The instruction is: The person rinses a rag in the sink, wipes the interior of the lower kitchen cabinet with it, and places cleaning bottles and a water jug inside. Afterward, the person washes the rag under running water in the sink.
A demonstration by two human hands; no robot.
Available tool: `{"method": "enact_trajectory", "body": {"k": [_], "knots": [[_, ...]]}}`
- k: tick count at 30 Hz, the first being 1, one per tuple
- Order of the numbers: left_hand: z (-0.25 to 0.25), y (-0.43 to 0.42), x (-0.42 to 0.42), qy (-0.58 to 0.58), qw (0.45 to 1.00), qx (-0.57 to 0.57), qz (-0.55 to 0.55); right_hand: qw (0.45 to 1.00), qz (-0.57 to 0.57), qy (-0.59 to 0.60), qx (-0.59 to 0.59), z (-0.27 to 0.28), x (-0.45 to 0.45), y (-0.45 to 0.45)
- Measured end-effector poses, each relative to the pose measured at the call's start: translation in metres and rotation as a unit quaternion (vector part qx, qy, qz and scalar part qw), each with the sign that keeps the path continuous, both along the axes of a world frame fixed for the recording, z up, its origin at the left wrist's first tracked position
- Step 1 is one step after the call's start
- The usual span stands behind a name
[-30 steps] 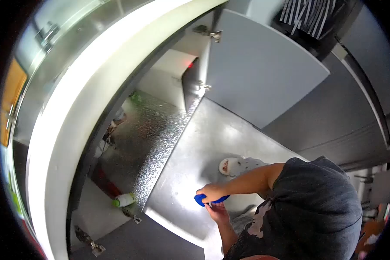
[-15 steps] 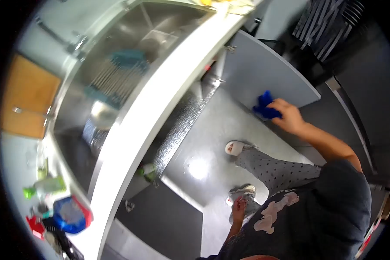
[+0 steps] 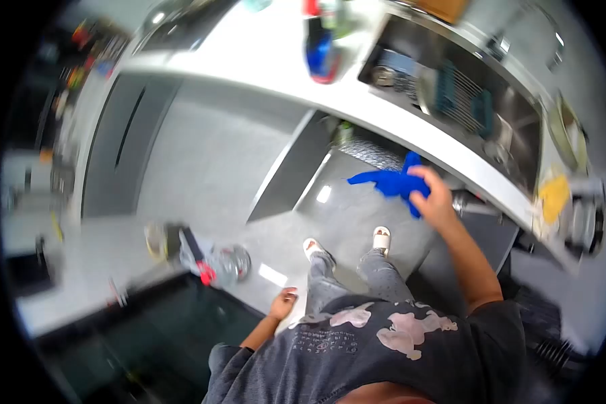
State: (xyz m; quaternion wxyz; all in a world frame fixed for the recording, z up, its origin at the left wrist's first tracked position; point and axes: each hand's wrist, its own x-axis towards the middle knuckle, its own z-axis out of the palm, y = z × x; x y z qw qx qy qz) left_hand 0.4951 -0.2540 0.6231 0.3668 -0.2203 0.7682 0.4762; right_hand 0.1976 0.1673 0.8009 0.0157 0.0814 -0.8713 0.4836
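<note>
In the right hand [image 3: 438, 200], a blue cloth [image 3: 389, 182] was gripped in front of the sink [image 3: 405, 32]; the left hand [image 3: 282, 305] was held apart, loose and empty.
The cloth had just been swung away from the cabinet door [image 3: 475, 244] below the sink, still not set down.

A dark grey short-sleeved T-shirt [image 3: 269, 370] bears pale pink printed figures [image 3: 411, 332], worn with grey trousers [image 3: 326, 286] and white open-toed slippers [image 3: 382, 242].

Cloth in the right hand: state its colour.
The cloth is bright blue; it shows best in the head view.
</note>
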Motion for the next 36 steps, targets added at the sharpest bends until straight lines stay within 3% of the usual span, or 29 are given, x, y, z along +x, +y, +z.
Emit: {"method": "enact_trajectory", "body": {"k": [5,7,9,10,11,13,16,17,19,20,22,24,25,26,27,28,29,30,31,34,36], "knots": [[0.032,0.015,0.172,-0.031,0.945,-0.094,0.311,0.984,0.032,0.145,0.099,0.009,-0.129,-0.052],[0.036,0.042,0.238,-0.092,0.889,-0.101,0.437,0.956,0.096,0.167,0.222,-0.008,-0.164,-0.074],[0.059,0.074,0.273,-0.139,0.821,-0.085,0.547,0.930,0.182,0.131,0.292,-0.064,-0.191,-0.075],[0.050,0.090,0.301,-0.130,0.796,-0.068,0.588,0.902,0.188,0.177,0.347,-0.067,-0.185,-0.083],[0.046,0.120,0.303,-0.126,0.769,-0.067,0.623,0.901,0.154,0.094,0.395,-0.075,-0.203,-0.080],[0.045,0.143,0.321,-0.149,0.764,-0.052,0.626,0.900,0.111,0.160,0.390,-0.097,-0.207,-0.077],[0.029,0.148,0.345,-0.218,0.799,0.014,0.560,0.871,0.028,0.275,0.405,-0.074,-0.156,-0.095],[0.023,0.133,0.353,-0.217,0.797,0.022,0.563,0.878,0.039,0.302,0.369,-0.062,-0.128,-0.107],[-0.011,0.107,0.362,-0.167,0.862,-0.002,0.478,0.893,0.146,0.324,0.278,-0.046,-0.066,-0.146],[-0.006,0.070,0.350,-0.169,0.886,-0.029,0.432,0.903,0.190,0.287,0.256,-0.039,-0.024,-0.169],[-0.005,0.001,0.330,-0.125,0.883,-0.032,0.451,0.934,0.264,0.148,0.191,-0.043,0.066,-0.221],[0.013,-0.068,0.315,-0.081,0.879,-0.030,0.469,0.913,0.321,0.056,0.244,-0.068,0.142,-0.262],[0.034,-0.097,0.302,-0.046,0.832,0.010,0.552,0.900,0.328,-0.104,0.267,-0.068,0.173,-0.296],[0.048,-0.125,0.294,-0.011,0.776,0.051,0.629,0.896,0.333,-0.192,0.222,-0.087,0.201,-0.329],[0.059,-0.144,0.294,-0.013,0.778,0.057,0.626,0.876,0.377,-0.240,0.180,-0.088,0.220,-0.374],[0.067,-0.160,0.299,0.006,0.759,0.054,0.648,0.860,0.438,-0.199,0.167,-0.129,0.233,-0.398],[0.069,-0.172,0.306,0.021,0.740,0.053,0.670,0.837,0.461,-0.270,0.115,-0.144,0.243,-0.443],[0.066,-0.179,0.318,0.012,0.742,0.058,0.667,0.824,0.467,-0.291,0.138,-0.154,0.252,-0.490],[0.059,-0.183,0.332,-0.029,0.736,0.065,0.674,0.818,0.502,-0.259,0.104,-0.183,0.257,-0.531],[0.034,-0.154,0.381,-0.091,0.703,0.047,0.704,0.779,0.520,-0.286,0.203,-0.254,0.252,-0.657],[0.029,-0.132,0.403,-0.128,0.670,0.029,0.731,0.795,0.490,-0.247,0.260,-0.297,0.242,-0.734]]}}
